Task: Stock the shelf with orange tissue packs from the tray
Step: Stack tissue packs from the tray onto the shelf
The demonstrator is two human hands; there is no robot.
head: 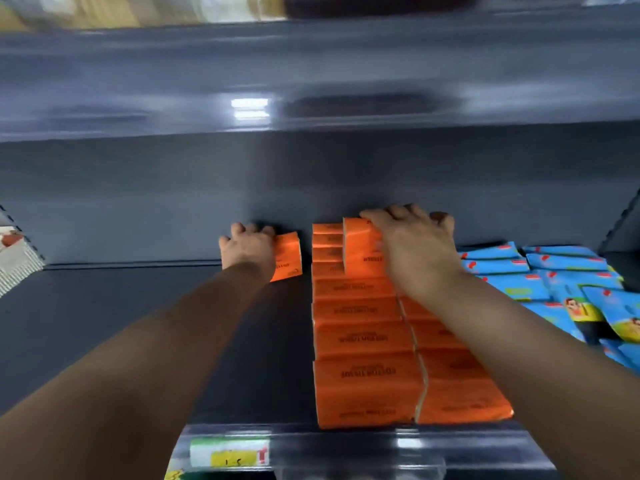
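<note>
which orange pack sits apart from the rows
The lone orange pack held by the left hand at the back of the shelf; a gap separates it from the orange rows.

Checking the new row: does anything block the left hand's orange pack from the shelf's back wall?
Nothing visible does. The left hand holds the orange pack by the back wall, left of the stocked rows.

My left hand covered half the orange pack it gripped; right hand hid the far end of the raised pack, forearm hid much of the right orange row. Upper-shelf goods were blurred; blue packs ran off the right edge.
</note>
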